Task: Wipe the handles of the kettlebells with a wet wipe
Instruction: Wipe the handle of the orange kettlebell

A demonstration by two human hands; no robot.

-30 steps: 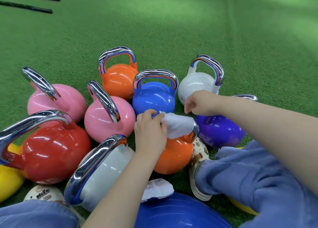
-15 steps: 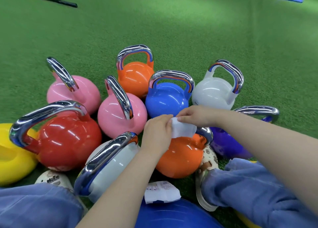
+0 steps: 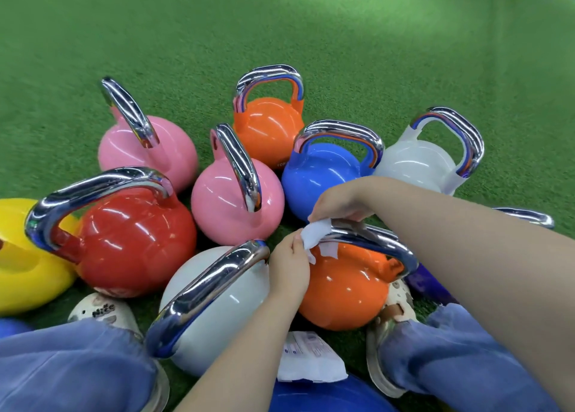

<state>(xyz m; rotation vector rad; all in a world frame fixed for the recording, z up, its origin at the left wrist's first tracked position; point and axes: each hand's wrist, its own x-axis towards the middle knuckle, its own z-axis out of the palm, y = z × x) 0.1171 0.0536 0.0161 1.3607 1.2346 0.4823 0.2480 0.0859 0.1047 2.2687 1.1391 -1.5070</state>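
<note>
Several coloured kettlebells with chrome handles stand bunched on green turf. Nearest me is an orange kettlebell whose chrome handle arches over it. A white wet wipe is wrapped over the left end of that handle. My left hand pinches the wipe's lower edge. My right hand pinches its upper edge from above, fingers curled on it. A grey-white kettlebell stands just left of my left arm.
Around stand a red kettlebell, two pink ones, a blue one, a far orange one, a white one and a purple one. A wipe packet lies between my feet. Open turf lies beyond.
Both hands have brought the wipe lower onto the left end of the orange kettlebell's handle, and more bare chrome shows to the right. The camera has tilted.
</note>
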